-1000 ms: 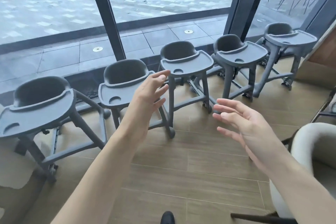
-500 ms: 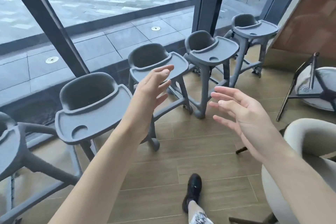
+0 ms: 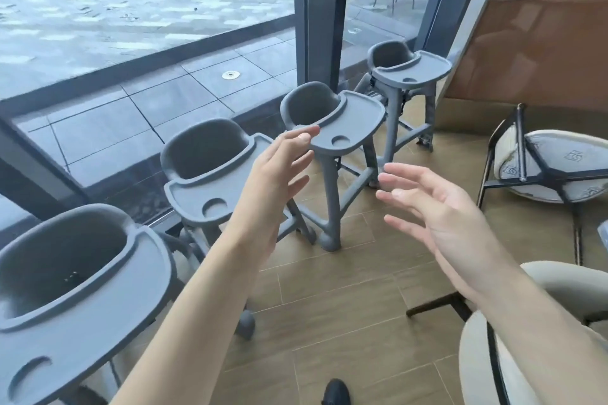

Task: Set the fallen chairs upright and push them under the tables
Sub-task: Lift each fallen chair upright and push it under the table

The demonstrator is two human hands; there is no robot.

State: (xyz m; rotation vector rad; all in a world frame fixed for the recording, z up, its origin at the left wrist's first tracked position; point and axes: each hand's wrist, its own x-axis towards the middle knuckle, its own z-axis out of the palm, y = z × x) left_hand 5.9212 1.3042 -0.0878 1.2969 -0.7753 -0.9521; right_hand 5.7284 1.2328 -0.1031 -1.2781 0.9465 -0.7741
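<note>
The fallen chair (image 3: 546,171) lay on its side on the wood floor (image 3: 345,316), well beyond the right hand's (image 3: 441,223) fingertips, dark legs facing the camera; both hands hung in the air, fingers loose and spread, grasping nothing; past the left hand's (image 3: 273,181) fingers stood a row of grey high chairs (image 3: 332,122) along the window (image 3: 131,10); a cream chair (image 3: 539,332) sat beneath the right forearm.

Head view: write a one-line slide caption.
Both open hands, left and right, reach toward a fallen chair beside grey high chairs.
</note>
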